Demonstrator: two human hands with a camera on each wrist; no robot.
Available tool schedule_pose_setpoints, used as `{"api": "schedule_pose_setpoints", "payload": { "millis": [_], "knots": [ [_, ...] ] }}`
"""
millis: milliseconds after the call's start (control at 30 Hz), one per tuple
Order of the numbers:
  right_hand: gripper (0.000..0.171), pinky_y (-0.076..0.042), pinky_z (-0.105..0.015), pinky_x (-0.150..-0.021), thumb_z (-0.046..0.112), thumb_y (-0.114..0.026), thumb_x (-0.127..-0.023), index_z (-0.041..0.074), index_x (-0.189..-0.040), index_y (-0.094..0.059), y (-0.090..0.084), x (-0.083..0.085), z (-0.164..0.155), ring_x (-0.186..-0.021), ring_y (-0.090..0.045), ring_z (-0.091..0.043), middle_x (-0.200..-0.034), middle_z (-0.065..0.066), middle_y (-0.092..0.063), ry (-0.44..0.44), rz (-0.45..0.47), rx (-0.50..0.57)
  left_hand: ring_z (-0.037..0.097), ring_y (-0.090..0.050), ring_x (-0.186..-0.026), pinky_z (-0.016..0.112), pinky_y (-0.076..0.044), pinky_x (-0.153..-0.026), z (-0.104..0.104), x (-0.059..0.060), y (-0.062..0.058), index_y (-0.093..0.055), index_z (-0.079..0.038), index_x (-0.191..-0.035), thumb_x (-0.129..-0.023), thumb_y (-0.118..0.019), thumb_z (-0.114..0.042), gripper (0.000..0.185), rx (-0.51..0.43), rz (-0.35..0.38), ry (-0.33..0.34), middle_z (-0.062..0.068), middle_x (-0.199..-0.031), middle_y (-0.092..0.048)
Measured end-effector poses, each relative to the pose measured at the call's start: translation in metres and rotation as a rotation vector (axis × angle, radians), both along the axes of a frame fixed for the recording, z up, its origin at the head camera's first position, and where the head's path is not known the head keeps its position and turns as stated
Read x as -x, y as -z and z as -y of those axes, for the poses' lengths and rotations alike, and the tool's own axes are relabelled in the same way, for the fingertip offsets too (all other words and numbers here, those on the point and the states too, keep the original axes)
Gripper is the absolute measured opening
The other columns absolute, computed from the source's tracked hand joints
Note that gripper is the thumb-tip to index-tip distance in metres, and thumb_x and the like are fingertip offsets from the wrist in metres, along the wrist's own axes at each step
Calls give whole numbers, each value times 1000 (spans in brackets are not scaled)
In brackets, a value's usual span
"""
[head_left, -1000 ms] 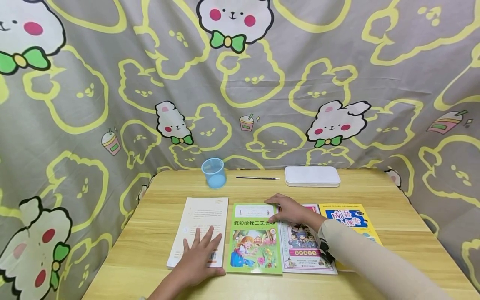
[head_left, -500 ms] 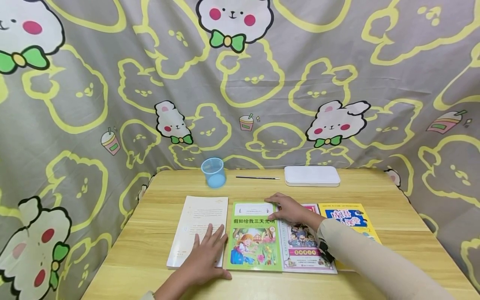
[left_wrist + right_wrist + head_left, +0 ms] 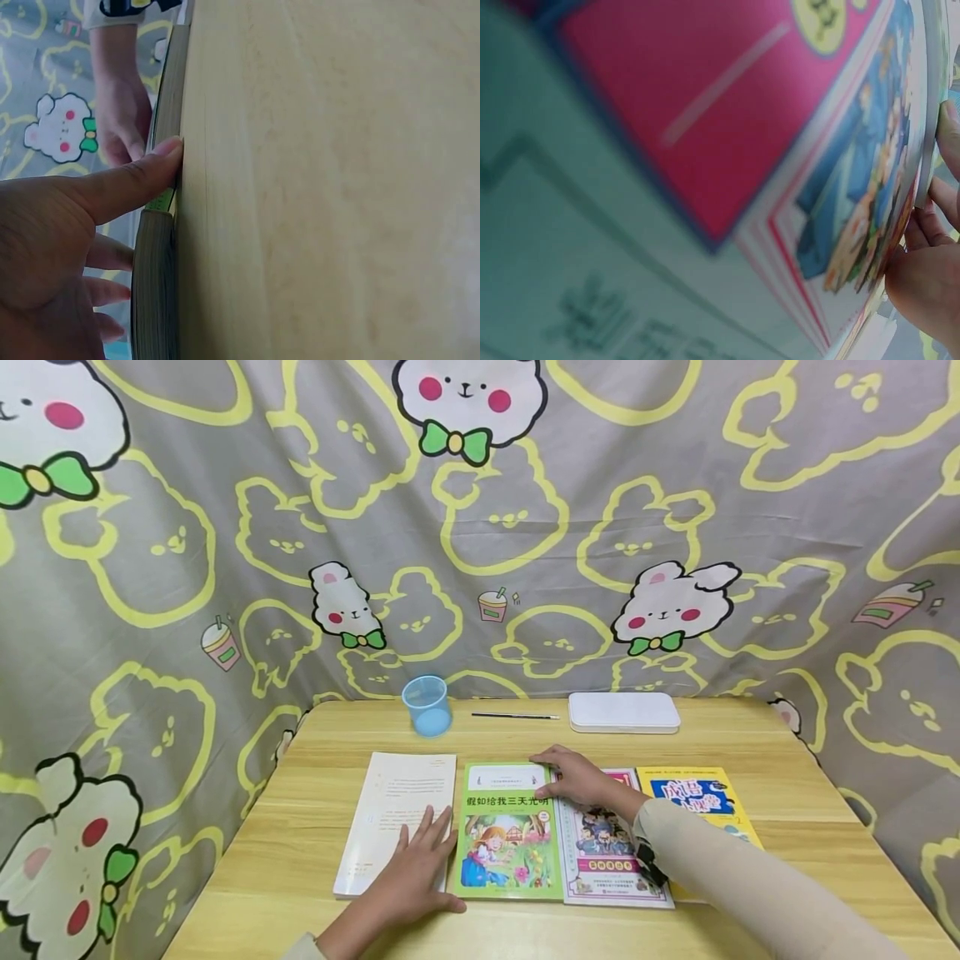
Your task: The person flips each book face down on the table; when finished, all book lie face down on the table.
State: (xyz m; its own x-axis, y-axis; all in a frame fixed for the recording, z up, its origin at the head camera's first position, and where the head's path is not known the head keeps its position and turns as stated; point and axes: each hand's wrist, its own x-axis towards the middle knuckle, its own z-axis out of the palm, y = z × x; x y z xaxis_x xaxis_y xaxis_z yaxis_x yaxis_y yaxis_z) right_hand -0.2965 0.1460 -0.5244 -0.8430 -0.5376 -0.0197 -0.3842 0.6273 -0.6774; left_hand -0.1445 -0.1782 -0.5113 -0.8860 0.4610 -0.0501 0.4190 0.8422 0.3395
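Two hands are working the green illustrated paperback [image 3: 508,839] lying mid-table between a white book [image 3: 395,814] and a pink one [image 3: 603,852]: left hand [image 3: 417,877] lying flat, fingers straight, thumb at its lower corner, right hand [image 3: 577,779] curling over its top edge, likely dragging neighbours askew.

Your right-wrist view: blurred pink-covered book [image 3: 705,142] fills the frame; your right hand [image 3: 930,277] sits at 4 o'clock, fingers [image 3: 946,196] curled at its edge.
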Motion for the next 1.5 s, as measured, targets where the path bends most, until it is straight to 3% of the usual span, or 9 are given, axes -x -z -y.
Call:
{"api": "schedule_pose_setpoints", "payload": {
  "millis": [500,800,1233,1500],
  "knots": [
    [73,-52,-39,-89,32,-83,-87,8,-149,-54,-3,-1,1,-99,-57,-14,-133,-9,-57,17,19,9,47,-8,-156,78,-9,-116,2,4,2,-50,2,-150,-73,-87,-57,104,-66,38,-3,17,-171,-17],
    [73,-51,-39,-89,31,-83,-87,6,-149,-54,-3,-1,0,-100,-57,-15,-133,-10,-57,8,8,6,48,-6,-156,80,-2,-115,4,8,-6,-47,3,-151,-75,-88,-52,103,-220,160,-22,18,-170,-20],
    [74,-50,-39,-86,30,-83,-87,5,-150,-52,-5,-1,-1,-101,-57,-17,-135,-12,-56,1,20,8,43,-8,-157,69,2,-121,1,6,-17,-31,2,-159,-87,-81,-43,99,-468,295,4,23,-166,-24],
    [74,-50,-39,-86,31,-82,-88,6,-150,-52,-4,-1,-1,-103,-57,-17,-134,-11,-57,-2,14,-1,42,-15,-156,63,-12,-123,-4,2,-20,-24,4,-161,-89,-81,-37,99,-596,371,-49,24,-168,-19]
  ]
}}
